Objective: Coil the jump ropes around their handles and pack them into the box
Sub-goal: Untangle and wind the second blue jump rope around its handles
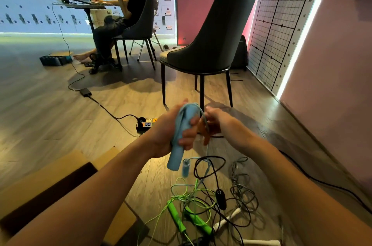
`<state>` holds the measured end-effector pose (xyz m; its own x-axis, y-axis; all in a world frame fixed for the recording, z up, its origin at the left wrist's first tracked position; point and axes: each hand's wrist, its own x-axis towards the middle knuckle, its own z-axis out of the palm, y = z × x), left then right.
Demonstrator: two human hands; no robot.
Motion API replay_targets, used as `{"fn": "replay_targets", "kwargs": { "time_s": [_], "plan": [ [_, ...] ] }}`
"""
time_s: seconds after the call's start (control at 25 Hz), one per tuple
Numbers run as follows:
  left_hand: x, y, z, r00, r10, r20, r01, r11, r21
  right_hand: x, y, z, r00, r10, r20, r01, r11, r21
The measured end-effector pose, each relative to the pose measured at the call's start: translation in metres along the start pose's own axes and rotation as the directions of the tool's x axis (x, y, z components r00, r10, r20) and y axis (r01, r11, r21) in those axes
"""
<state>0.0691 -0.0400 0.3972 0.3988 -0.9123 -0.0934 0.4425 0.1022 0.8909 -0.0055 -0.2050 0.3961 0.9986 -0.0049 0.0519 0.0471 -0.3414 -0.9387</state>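
Note:
My left hand [173, 133] grips the light blue jump rope handles [180, 141], held upright in front of me. My right hand [211, 123] pinches the thin blue rope [205, 120] beside the handles' top; the rope runs down from there to the floor. Below lies a tangle of ropes: a green rope with green handles [178, 218], a black rope [220, 198], and a grey rope [241, 189] with white handles [228, 218]. The open cardboard box [60, 183] sits at the lower left, its inside dark.
A dark chair [217, 30] stands just ahead. A power strip [146, 124] with a black cable lies on the wooden floor. A person sits at a small laptop table [80, 4] at the back left. A pink wall [332, 64] runs along the right.

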Motion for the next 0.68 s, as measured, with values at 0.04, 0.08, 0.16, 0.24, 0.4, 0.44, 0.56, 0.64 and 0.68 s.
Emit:
{"fn": "replay_targets", "kwargs": {
  "time_s": [0.04, 0.08, 0.16, 0.24, 0.4, 0.44, 0.56, 0.64, 0.68],
  "plan": [
    [0.000, 0.003, -0.003, 0.998, 0.063, 0.024, -0.060, 0.993, -0.104, -0.001, 0.006, 0.000, 0.993, 0.072, 0.093, -0.067, 0.996, -0.057],
    [0.001, 0.007, -0.005, 0.991, 0.129, 0.042, -0.118, 0.972, -0.204, -0.001, 0.013, 0.001, 0.972, 0.144, 0.185, -0.120, 0.984, -0.135],
    [0.001, 0.013, -0.007, 0.969, 0.247, 0.021, -0.220, 0.897, -0.384, 0.001, 0.032, 0.005, 0.910, 0.261, 0.321, -0.152, 0.933, -0.326],
    [0.002, 0.016, -0.007, 0.947, 0.316, -0.060, -0.302, 0.808, -0.506, 0.003, 0.046, 0.009, 0.877, 0.342, 0.338, -0.103, 0.820, -0.562],
    [0.004, 0.020, -0.016, 0.891, 0.359, -0.278, -0.451, 0.619, -0.643, 0.005, 0.050, 0.004, 0.957, 0.261, 0.124, -0.119, 0.749, -0.652],
    [0.003, 0.023, -0.022, 0.866, 0.366, -0.341, -0.498, 0.567, -0.656, 0.006, 0.049, 0.001, 0.978, 0.202, 0.045, -0.130, 0.768, -0.628],
    [-0.003, 0.031, -0.040, 0.798, 0.367, -0.478, -0.602, 0.522, -0.604, 0.006, 0.043, -0.008, 0.992, -0.012, -0.122, -0.058, 0.833, -0.551],
    [-0.005, 0.031, -0.044, 0.780, 0.352, -0.517, -0.618, 0.562, -0.550, 0.005, 0.035, -0.009, 0.957, -0.180, -0.225, 0.045, 0.865, -0.500],
    [-0.006, 0.032, -0.044, 0.776, 0.348, -0.526, -0.616, 0.595, -0.517, 0.006, 0.032, -0.009, 0.916, -0.245, -0.317, 0.087, 0.894, -0.439]
  ]
}}
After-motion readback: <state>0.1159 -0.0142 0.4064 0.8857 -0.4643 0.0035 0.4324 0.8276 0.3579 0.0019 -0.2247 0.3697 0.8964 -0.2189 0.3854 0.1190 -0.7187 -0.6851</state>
